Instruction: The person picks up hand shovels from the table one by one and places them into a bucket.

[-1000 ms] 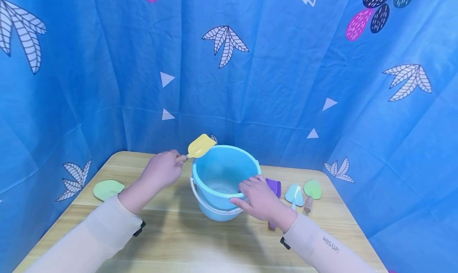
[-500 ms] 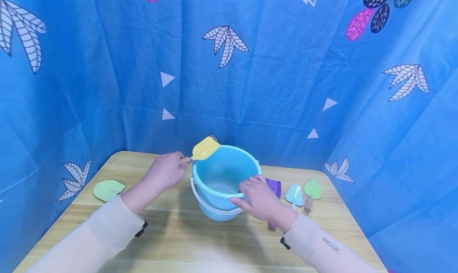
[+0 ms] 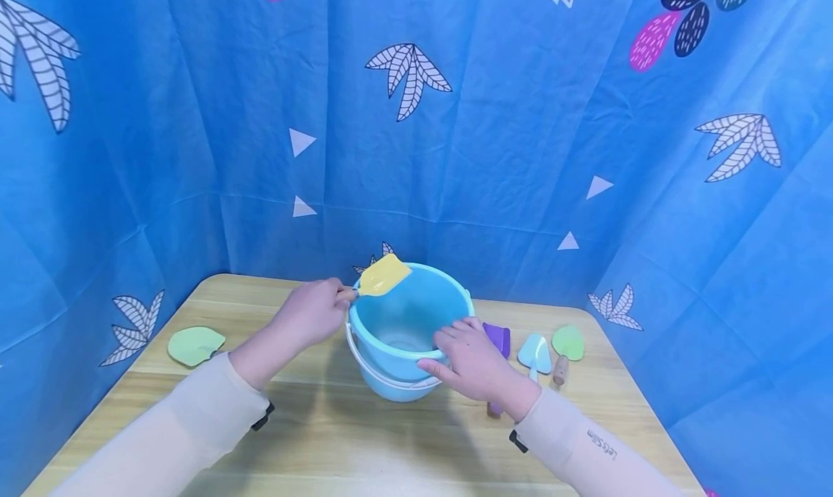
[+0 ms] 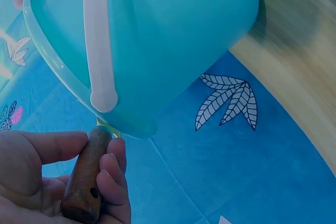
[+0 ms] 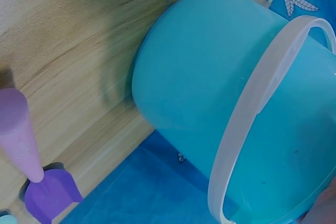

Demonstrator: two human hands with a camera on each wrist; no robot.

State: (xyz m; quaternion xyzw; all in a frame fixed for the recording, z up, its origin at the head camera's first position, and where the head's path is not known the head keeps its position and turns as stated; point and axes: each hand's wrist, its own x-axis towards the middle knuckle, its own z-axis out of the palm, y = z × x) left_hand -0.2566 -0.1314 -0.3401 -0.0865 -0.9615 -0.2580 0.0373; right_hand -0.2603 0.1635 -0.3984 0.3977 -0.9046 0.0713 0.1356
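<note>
My left hand (image 3: 314,312) grips a toy shovel by its wooden handle (image 4: 86,177), thumb on one side and curled fingers on the other. Its yellow blade (image 3: 385,275) is over the far left part of the bucket's rim. The light blue bucket (image 3: 393,362) stands upright on the table, its white carry handle (image 5: 247,108) hanging down the near side. No object shows inside it. My right hand (image 3: 473,359) holds the bucket's near right rim, fingers over the edge and thumb on the outside. Only a bit of that hand shows in the right wrist view.
Right of the bucket lie a purple shovel (image 3: 497,339), partly behind my right hand, a light blue shovel (image 3: 535,354) and a green shovel (image 3: 569,343). Another light green shovel (image 3: 195,345) lies at the table's left. A blue patterned curtain (image 3: 455,142) surrounds the wooden table (image 3: 364,453).
My left hand has moved right and slightly down, bringing the yellow blade from the bucket's left edge to over its opening. My right hand and the bucket have stayed put.
</note>
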